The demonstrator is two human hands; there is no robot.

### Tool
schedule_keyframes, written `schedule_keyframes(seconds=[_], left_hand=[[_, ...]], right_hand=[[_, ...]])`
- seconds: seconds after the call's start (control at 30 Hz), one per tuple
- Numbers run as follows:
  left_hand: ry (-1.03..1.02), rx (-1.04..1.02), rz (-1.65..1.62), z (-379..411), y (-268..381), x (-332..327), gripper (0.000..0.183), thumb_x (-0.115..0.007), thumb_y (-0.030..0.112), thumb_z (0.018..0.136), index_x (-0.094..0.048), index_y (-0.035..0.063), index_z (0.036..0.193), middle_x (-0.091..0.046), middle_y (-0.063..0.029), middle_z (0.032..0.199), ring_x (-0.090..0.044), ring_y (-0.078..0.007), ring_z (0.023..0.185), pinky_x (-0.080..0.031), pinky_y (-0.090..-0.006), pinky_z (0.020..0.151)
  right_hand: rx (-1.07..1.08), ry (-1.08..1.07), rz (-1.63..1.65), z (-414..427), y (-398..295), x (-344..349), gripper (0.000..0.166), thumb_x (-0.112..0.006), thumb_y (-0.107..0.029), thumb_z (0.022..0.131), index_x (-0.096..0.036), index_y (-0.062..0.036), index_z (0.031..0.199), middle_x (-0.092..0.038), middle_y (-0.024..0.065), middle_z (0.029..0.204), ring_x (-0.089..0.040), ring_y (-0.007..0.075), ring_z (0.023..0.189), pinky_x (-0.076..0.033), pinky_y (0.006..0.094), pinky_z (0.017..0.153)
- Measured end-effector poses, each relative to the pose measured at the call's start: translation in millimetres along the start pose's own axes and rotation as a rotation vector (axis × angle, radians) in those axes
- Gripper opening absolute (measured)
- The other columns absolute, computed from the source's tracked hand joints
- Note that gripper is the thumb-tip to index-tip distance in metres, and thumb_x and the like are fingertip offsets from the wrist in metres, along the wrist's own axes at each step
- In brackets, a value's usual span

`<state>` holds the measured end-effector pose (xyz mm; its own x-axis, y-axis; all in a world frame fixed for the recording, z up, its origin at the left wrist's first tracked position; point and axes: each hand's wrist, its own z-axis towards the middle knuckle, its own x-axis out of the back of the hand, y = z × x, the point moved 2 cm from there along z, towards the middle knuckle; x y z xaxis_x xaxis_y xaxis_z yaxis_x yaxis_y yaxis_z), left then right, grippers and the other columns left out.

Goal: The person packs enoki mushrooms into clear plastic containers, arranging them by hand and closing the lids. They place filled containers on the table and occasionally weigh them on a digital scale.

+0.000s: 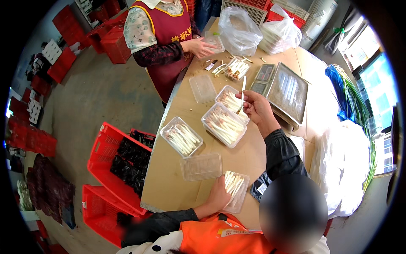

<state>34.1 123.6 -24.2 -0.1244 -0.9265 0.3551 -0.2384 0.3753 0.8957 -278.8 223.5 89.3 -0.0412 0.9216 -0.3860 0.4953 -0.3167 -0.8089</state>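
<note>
My right hand (258, 108) pinches one slim white vegetable stalk (243, 90) above the table. Its lower tip is brownish. Beneath it are two clear plastic trays of white stalks, a nearer one (224, 125) and a farther one (229, 96), partly hidden by my hand. Close to my body, my left hand (219, 194) grips a bunch of white stalks (234, 184) at the left side of another clear tray (236, 203); some fingers are hidden. A filled tray (181, 137) stands near the table's left edge. One clear lid (201, 166) lies flat beside my left hand.
Across the cardboard-covered table (171, 177), a co-worker's hands (199, 47) hold a clear container (214, 44). Near them are a stalk-filled tray (237, 68), trimmings, another lid (202, 89) and plastic bags (241, 30). A weighing scale (287, 95) stands right; red crates (104, 152) sit left.
</note>
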Motion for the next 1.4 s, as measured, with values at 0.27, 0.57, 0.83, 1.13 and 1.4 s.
schedule_keyframes(seconds=[0.27, 0.57, 0.83, 1.13, 1.4], left_hand=[[0.007, 0.015, -0.012, 1, -4, -2, 0.053, -0.066, 0.003, 0.072, -0.047, -0.0048, 0.121, -0.054, -0.0299, 0.118, -0.052, -0.0489, 0.114, -0.044, -0.0492, 0.098], [-0.006, 0.034, -0.024, 4, -2, 0, 0.051, -0.067, 0.003, 0.073, -0.047, -0.0039, 0.119, -0.054, -0.0290, 0.117, -0.052, -0.0485, 0.114, -0.044, -0.0493, 0.097], [0.014, 0.000, -0.018, 2, -6, -1, 0.050, -0.068, 0.004, 0.073, -0.047, -0.0031, 0.118, -0.054, -0.0285, 0.115, -0.053, -0.0478, 0.112, -0.044, -0.0495, 0.097], [-0.047, 0.064, -0.015, 3, 4, 7, 0.065, -0.069, 0.005, 0.073, -0.045, -0.0048, 0.132, -0.055, -0.0299, 0.124, -0.052, -0.0477, 0.118, -0.044, -0.0478, 0.102], [-0.081, 0.101, 0.037, 0, 2, -2, 0.054, -0.060, 0.001, 0.076, -0.047, -0.0054, 0.128, -0.056, -0.0302, 0.119, -0.054, -0.0495, 0.113, -0.046, -0.0500, 0.098]], right_hand=[[-0.044, -0.033, 0.137, 61, -3, -4, 0.029, -0.066, -0.015, 0.093, -0.054, -0.0004, 0.116, -0.069, 0.0146, 0.099, -0.048, 0.0080, 0.061, -0.040, 0.0208, 0.048], [-0.074, -0.027, 0.140, 81, -6, -18, 0.025, -0.066, -0.016, 0.095, -0.054, -0.0037, 0.113, -0.068, 0.0123, 0.095, -0.046, 0.0079, 0.060, -0.038, 0.0199, 0.046], [-0.037, -0.050, 0.153, 82, -5, -22, 0.027, -0.058, 0.000, 0.095, -0.051, 0.0106, 0.119, -0.067, 0.0181, 0.102, -0.055, 0.0081, 0.065, -0.047, 0.0187, 0.050], [-0.040, -0.038, 0.216, 91, -7, -17, 0.028, -0.056, 0.003, 0.095, -0.051, 0.0106, 0.121, -0.068, 0.0212, 0.107, -0.056, 0.0075, 0.065, -0.047, 0.0178, 0.049], [-0.096, -0.101, 0.155, 108, 1, 5, 0.013, -0.057, -0.004, 0.098, -0.059, 0.0002, 0.110, -0.072, 0.0144, 0.103, -0.054, 0.0079, 0.061, -0.042, 0.0182, 0.045]])
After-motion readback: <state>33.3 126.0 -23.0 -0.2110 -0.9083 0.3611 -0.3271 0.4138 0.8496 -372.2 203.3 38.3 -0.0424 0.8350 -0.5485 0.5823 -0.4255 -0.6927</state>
